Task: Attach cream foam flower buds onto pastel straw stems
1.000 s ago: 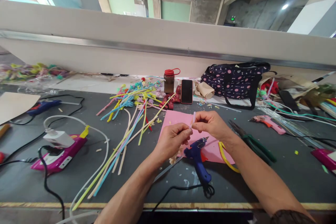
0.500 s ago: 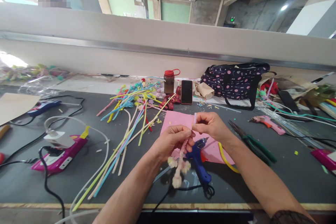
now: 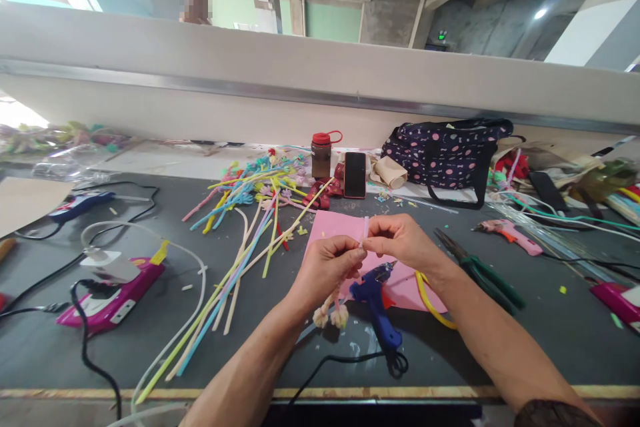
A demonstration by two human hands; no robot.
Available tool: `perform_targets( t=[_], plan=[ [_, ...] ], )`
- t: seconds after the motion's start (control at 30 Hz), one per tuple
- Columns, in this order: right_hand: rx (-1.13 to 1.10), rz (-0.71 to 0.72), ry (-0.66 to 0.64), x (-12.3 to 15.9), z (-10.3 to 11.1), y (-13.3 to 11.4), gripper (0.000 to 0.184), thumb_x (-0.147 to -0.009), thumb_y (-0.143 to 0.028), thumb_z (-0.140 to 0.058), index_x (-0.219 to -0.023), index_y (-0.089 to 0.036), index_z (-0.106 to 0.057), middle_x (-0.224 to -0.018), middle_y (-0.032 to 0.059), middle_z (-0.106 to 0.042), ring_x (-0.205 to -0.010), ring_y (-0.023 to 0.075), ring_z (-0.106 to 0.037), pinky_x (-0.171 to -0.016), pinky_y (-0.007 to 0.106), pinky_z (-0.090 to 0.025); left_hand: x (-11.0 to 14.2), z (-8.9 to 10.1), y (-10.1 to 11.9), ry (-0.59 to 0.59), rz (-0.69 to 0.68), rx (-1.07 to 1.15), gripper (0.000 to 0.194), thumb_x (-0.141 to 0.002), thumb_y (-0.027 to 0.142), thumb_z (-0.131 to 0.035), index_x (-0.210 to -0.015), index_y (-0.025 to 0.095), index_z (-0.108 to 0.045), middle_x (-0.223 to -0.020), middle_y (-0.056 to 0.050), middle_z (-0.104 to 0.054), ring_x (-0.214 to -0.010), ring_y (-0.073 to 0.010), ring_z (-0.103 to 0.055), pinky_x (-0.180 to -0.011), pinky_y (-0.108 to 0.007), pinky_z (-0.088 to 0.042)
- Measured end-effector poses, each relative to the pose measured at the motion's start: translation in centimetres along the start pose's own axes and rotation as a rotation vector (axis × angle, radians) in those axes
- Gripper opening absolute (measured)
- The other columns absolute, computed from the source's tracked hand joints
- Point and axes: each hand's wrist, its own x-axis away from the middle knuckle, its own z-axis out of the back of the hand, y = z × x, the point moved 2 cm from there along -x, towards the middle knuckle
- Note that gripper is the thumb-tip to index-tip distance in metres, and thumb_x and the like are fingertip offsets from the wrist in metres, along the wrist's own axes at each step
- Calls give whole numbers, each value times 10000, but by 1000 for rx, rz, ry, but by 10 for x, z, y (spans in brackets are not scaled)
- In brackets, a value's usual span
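My left hand [image 3: 327, 268] is closed around a thin pink stem [image 3: 365, 229] whose small fuzzy pale flowers [image 3: 330, 315] hang below my fist. My right hand [image 3: 403, 240] pinches the upper end of the same stem between thumb and fingers. Both hands hover over a pink sheet [image 3: 345, 233] on the dark table [image 3: 280, 340]. A blue glue gun [image 3: 376, 300] lies just under my hands, nozzle toward the sheet.
A pile of coloured stems [image 3: 245, 233] spreads to the left. Green-handled pliers [image 3: 480, 270] and a pink glue gun [image 3: 510, 233] lie to the right. Further off are a magenta device with cables [image 3: 113, 293], a red-capped bottle [image 3: 321, 153], a phone [image 3: 355, 175] and a dotted bag [image 3: 445, 153].
The flower end of the stem swung down and out below my left hand, then drew back up closer to the fist. Both hands stayed in place over the pink sheet.
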Motion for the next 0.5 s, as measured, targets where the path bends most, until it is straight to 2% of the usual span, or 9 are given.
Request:
perform_targets(
  t=[0.13, 0.27, 0.4, 0.5],
  plan=[
    [-85, 54, -119, -1, 4, 5, 98, -735, -226, -612, -692, -138, -609, -623, -13, -551, -569, 91, -481, -536, 206, -378, 1, -1, -1, -73, 109, 134, 215, -684, 323, -659, -675, 113, -614, -524, 0, -586, -437, -86, -525, -448, -189, -406],
    [-204, 103, -182, -2, 3, 6, 123, -734, -256, -647, -731, -137, -617, -644, -9, -548, -593, 97, -496, -549, 207, -392, 3, -2, -6, -214, 263, 359, 186, -687, 290, -658, -712, 108, -628, -509, -13, -603, -385, -91, -534, -377, -171, -377],
    [-274, 161, -220, -1, 0, 3, 120, -709, -243, -678, -727, -136, -627, -665, -1, -557, -594, 97, -506, -540, 206, -401, 5, -2, -10, -367, 348, 483, 217, -678, 291, -662, -708, 76, -640, -492, -38, -607, -358, -102, -538, -347, -166, -370],
    [-254, 176, -203, -1, 0, 1, 91, -690, -205, -682, -702, -133, -628, -660, 1, -564, -601, 101, -510, -554, 213, -406, 6, -2, -11, -431, 375, 488, 235, -692, 301, -650, -729, 69, -642, -484, -41, -600, -354, -105, -536, -344, -169, -369]
  ],
)
